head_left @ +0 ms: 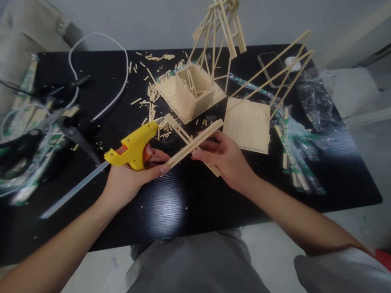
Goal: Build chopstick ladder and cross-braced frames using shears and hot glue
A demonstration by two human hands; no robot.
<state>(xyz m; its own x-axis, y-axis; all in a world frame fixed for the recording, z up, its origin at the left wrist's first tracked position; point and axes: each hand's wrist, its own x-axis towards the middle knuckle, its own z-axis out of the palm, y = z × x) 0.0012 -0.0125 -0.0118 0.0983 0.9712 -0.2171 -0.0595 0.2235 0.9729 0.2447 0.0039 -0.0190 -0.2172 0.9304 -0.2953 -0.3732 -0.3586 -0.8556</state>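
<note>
A yellow glue gun [132,145] rests in the crook of my left hand [131,177], its nozzle toward the far side and a long clear glue stick [75,189] trailing from its back. That hand's thumb and fingers also pinch the near end of a piece made of chopsticks [195,143], flat strips joined in a crossed shape. My right hand [230,160] is closed on the same piece near its crossing, fingers behind it. Just beyond the hands stands a square chopstick box [194,90] on a flat base [166,91], with short sticks inside.
A tall stick frame [219,36] rises at the back. To the right lie a flat panel [247,125] with thin upright sticks, wrapped chopsticks [297,149] and a phone [274,67]. Scissors [24,145], a white cable [125,65] and more packets [32,175] occupy the left.
</note>
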